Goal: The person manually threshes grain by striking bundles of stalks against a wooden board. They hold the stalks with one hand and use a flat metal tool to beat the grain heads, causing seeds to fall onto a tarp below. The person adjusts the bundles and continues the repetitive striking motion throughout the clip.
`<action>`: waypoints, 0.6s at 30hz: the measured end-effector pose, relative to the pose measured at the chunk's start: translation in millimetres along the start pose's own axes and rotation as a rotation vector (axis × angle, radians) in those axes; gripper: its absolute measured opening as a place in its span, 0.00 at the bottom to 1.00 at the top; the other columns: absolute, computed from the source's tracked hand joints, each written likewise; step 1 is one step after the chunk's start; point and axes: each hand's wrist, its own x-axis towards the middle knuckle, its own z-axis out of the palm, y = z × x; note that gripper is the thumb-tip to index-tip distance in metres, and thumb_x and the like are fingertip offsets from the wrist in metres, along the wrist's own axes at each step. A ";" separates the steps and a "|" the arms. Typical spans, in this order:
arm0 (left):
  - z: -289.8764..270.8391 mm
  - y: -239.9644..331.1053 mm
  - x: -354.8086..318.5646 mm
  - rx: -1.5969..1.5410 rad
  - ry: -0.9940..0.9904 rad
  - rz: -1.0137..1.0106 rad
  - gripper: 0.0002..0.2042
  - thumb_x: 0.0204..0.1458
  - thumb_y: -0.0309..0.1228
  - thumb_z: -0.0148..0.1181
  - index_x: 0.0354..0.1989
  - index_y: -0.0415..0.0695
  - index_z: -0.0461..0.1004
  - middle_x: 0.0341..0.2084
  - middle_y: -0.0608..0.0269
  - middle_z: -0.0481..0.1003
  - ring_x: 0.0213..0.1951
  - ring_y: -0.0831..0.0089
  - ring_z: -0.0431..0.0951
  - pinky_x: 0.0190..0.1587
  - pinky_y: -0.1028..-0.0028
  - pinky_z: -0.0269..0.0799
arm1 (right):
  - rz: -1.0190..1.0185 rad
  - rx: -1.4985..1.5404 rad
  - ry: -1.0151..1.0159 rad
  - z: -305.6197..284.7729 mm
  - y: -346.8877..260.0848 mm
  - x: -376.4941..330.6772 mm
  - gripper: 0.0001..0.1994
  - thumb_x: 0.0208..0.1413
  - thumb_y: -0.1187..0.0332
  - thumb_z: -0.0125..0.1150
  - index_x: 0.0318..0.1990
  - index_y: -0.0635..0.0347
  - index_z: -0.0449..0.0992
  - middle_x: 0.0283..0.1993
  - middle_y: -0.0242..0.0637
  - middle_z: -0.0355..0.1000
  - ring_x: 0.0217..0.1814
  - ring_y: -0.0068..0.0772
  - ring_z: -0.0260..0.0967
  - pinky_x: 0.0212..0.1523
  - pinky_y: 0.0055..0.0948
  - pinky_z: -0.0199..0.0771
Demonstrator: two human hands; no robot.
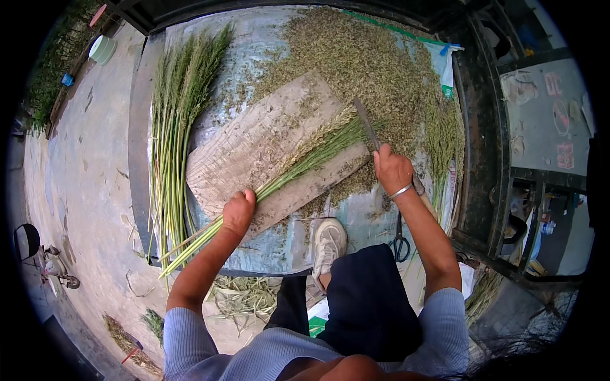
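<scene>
My left hand [239,212] is closed round the stems of a small bunch of green grass-like stalks [298,166]. The bunch slants up to the right across a worn wooden board [244,130], its seed heads at the far end. In my right hand [393,171] is the handle of a knife-like tool, and its long narrow metal blade [366,124] lies across the seed heads near the board's right edge. Whether the blade presses on them I cannot tell. Loose seed and chaff [375,60] lie thick beyond the board and scattered over it.
A larger bundle of seeded stalks [181,95] lies left of the board. More stripped-looking stalks [441,130] lie at the right. Black-handled scissors [399,246] rest near my right knee, and my shoe [329,244] is on the sheet by the board. A dark metal frame [486,146] borders the right side.
</scene>
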 end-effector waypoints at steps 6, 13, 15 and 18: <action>7.9 3.2 -14.2 0.090 0.007 0.056 0.07 0.48 0.27 0.48 0.35 0.41 0.63 0.21 0.53 0.69 0.19 0.61 0.75 0.16 0.66 0.71 | -0.457 0.290 -0.010 43.4 -145.5 -12.9 0.04 0.46 0.72 0.50 0.30 0.58 0.64 0.16 0.38 0.68 0.19 0.40 0.69 0.21 0.38 0.67; -3.6 -18.4 -28.2 -0.070 -0.179 -0.006 0.04 0.49 0.26 0.47 0.33 0.42 0.62 0.23 0.50 0.70 0.22 0.55 0.75 0.20 0.61 0.72 | -0.100 -0.049 -0.154 57.2 23.6 -14.0 0.05 0.47 0.73 0.52 0.31 0.59 0.64 0.17 0.41 0.70 0.18 0.42 0.70 0.19 0.38 0.68; 0.0 -14.4 -34.1 -0.096 -0.204 -0.033 0.04 0.49 0.26 0.47 0.32 0.42 0.61 0.23 0.50 0.70 0.23 0.54 0.75 0.21 0.60 0.71 | -0.012 -0.112 -0.155 37.8 37.6 -11.1 0.04 0.48 0.72 0.52 0.29 0.58 0.63 0.15 0.40 0.69 0.17 0.42 0.69 0.17 0.38 0.68; 1.9 -13.7 -39.0 -0.074 -0.198 -0.038 0.04 0.49 0.26 0.47 0.32 0.42 0.61 0.23 0.51 0.69 0.22 0.55 0.75 0.21 0.60 0.71 | -0.059 0.027 -0.024 14.3 -3.0 -10.1 0.05 0.48 0.71 0.52 0.27 0.57 0.62 0.14 0.38 0.67 0.15 0.41 0.68 0.16 0.38 0.67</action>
